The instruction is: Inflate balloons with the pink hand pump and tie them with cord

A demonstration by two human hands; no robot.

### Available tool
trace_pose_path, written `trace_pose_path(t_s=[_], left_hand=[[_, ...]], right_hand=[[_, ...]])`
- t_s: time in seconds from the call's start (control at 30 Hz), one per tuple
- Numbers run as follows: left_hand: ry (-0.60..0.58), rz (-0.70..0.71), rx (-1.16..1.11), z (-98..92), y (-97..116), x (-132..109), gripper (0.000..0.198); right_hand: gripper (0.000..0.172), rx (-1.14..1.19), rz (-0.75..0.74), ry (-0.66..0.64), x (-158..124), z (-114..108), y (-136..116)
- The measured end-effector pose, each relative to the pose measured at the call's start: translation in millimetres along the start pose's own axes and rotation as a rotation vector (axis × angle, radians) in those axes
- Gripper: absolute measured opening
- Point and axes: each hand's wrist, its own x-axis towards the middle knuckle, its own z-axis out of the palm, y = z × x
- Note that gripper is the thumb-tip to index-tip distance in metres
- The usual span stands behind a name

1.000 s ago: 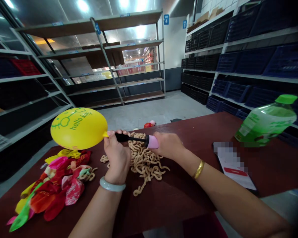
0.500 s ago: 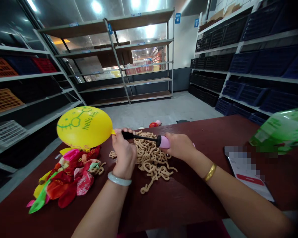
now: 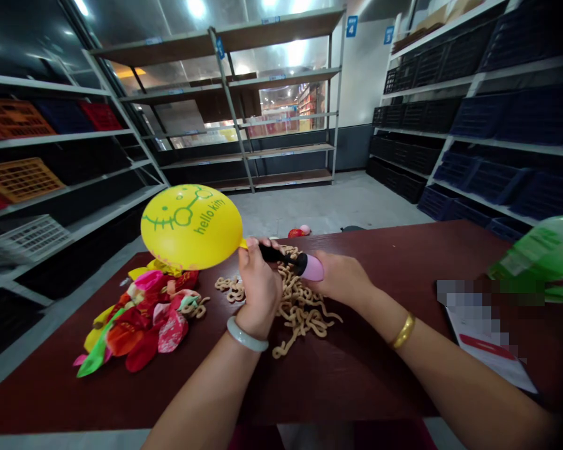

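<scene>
My left hand (image 3: 259,284) is closed round the neck of a yellow balloon (image 3: 191,227) printed "hello kitty", pinching it onto the black nozzle of a hand pump. My right hand (image 3: 343,280) grips the pump's pink barrel (image 3: 312,267), pushed in close to the left hand. The inflated balloon floats just left of my left hand, above the dark red table (image 3: 347,369). Under both hands lies a heap of beige rubber bands (image 3: 300,306).
A pile of flat coloured balloons (image 3: 141,319) lies on the table's left. A green bottle (image 3: 539,259) and a white paper (image 3: 488,350) sit at the right. Metal shelving with crates lines both sides; small balloons (image 3: 298,232) lie on the floor beyond the table.
My right hand has pushed the pink barrel toward the left hand, shortening the visible black rod. The balloon looks slightly fuller. The view has shifted so everything sits further right.
</scene>
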Motion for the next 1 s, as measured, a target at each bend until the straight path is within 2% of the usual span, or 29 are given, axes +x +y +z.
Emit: trace_pose_path(t_s=[0.17, 0.3, 0.4, 0.6, 0.73, 0.87, 1.0], left_hand=[[0.082, 0.074, -0.016, -26.5, 26, 44, 0.021], [0.113, 0.108, -0.034, -34.2, 35, 57, 0.021], [0.098, 0.096, -0.052, -27.2, 27, 47, 0.022], [0.013, -0.043, -0.029, -0.8, -8, -2, 0.023], [-0.012, -0.061, -0.009, 10.2, -19, -24, 0.021], [-0.043, -0.034, 0.035, 10.8, -11, -21, 0.020], [-0.060, -0.010, 0.043, 5.0, 7, 4, 0.014]], right_hand=[[0.044, -0.049, -0.004, -0.065, 6, 1, 17], [0.047, -0.071, -0.009, -0.049, 8, 0, 26], [0.047, -0.098, -0.017, -0.021, 7, -1, 26], [0.043, -0.079, -0.021, 0.004, 1, -3, 12], [0.042, -0.045, -0.012, 0.017, -3, -5, 0], [0.041, -0.010, -0.007, 0.014, -5, -12, -6], [0.049, -0.001, 0.011, -0.050, 0, -16, -2]])
